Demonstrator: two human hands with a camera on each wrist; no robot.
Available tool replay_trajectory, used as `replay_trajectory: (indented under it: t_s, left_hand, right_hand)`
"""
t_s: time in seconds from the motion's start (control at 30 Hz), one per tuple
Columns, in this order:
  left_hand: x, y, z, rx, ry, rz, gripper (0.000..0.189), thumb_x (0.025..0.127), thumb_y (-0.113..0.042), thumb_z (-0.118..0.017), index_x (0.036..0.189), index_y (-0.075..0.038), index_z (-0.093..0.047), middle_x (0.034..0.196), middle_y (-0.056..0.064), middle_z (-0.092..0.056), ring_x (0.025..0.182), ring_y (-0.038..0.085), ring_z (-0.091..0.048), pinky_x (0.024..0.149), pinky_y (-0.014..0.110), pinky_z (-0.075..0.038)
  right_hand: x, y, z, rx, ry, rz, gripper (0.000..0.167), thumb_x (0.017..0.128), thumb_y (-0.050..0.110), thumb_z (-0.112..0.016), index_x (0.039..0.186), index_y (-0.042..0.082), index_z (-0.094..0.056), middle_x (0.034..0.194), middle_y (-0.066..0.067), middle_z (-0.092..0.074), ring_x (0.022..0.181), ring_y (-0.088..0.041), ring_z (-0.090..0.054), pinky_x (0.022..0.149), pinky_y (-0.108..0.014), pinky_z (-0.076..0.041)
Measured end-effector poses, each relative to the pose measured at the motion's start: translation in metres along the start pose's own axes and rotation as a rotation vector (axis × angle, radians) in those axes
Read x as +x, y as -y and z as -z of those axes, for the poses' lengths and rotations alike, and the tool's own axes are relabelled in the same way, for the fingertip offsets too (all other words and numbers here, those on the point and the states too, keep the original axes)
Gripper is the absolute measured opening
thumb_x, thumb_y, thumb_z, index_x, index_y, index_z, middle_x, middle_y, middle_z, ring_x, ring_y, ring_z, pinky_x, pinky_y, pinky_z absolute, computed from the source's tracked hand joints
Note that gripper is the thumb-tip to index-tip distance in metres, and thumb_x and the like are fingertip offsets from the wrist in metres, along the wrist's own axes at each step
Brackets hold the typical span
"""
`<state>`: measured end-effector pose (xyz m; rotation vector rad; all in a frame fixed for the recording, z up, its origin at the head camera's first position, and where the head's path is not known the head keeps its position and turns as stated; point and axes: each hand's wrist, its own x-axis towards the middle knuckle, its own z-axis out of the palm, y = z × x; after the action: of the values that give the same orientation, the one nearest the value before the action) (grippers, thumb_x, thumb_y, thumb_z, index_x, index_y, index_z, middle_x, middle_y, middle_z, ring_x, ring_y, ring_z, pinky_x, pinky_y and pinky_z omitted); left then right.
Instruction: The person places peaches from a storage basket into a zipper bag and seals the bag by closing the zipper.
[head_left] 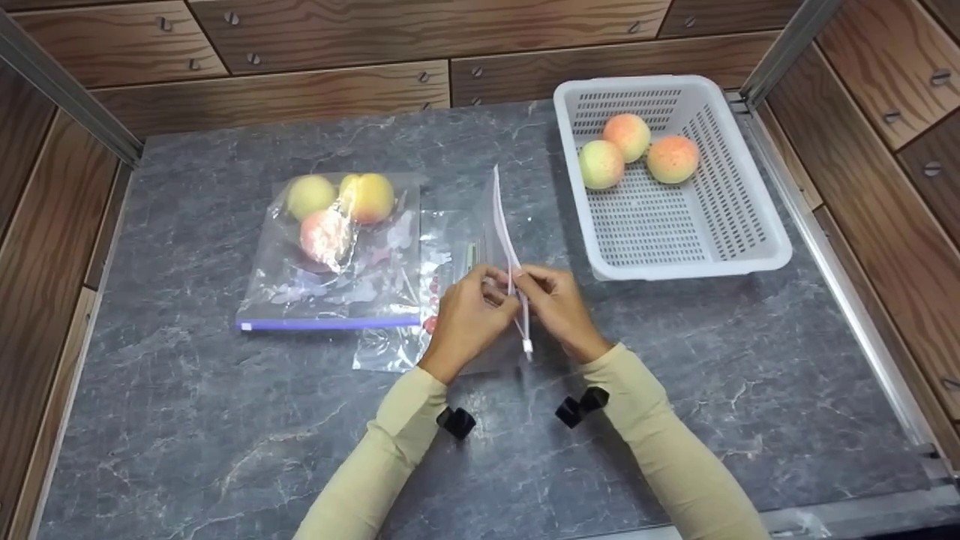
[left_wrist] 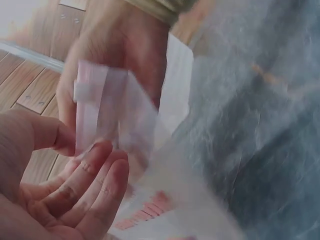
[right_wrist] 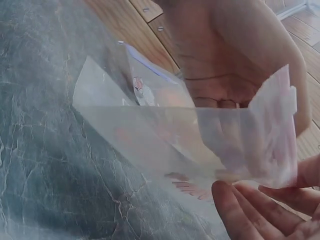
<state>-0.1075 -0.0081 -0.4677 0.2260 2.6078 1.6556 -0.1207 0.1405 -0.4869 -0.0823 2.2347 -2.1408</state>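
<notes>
A clear slider zip bag [head_left: 501, 225] with a pinkish zip strip stands on edge between my hands. My left hand [head_left: 471, 319] pinches its zip edge from the left, thumb and forefinger at the strip. From the right, my right hand [head_left: 561, 311] pinches the same edge. The white slider [head_left: 528, 346] sits at the near end of the strip. In the right wrist view, reddish print shows low on the bag [right_wrist: 165, 130]. Left of my hands lies another zip bag [head_left: 330, 300], with a purple strip and three peaches [head_left: 367, 199] inside.
At the back right stands a white perforated basket [head_left: 675, 262] holding three peaches [head_left: 673, 159]. Another flat clear plastic piece [head_left: 386, 352] lies partly under the purple-strip bag. Wood-patterned panels [head_left: 337, 90] and metal rails border the grey marbled table [head_left: 225, 435].
</notes>
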Motion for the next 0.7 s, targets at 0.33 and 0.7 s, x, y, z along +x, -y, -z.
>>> replay_trajectory:
  t_s: [0.33, 0.7]
  left_hand:
    - [0.013, 0.000, 0.008, 0.129, -0.129, 0.000, 0.012, 0.096, -0.021, -0.067, 0.090, -0.010, -0.065, 0.075, -0.003, -0.072, 0.059, 0.009, -0.063, 0.057, 0.029, -0.052]
    - [0.009, -0.002, 0.035, 0.233, -0.243, -0.062, 0.012, 0.089, -0.015, -0.066, 0.079, -0.012, -0.062, 0.069, -0.003, -0.067, 0.061, 0.016, -0.061, 0.060, 0.035, -0.050]
  right_hand:
    - [0.002, 0.005, 0.000, -0.027, 0.047, 0.121, 0.027, 0.094, -0.011, -0.056, 0.120, -0.017, -0.061, 0.096, -0.028, -0.072, 0.074, -0.014, -0.072, 0.064, -0.025, -0.061]
    - [0.004, 0.016, 0.011, -0.337, 0.010, 0.326, 0.022, 0.089, -0.013, -0.061, 0.108, -0.009, -0.072, 0.094, -0.020, -0.074, 0.065, -0.033, -0.073, 0.054, -0.018, -0.056]
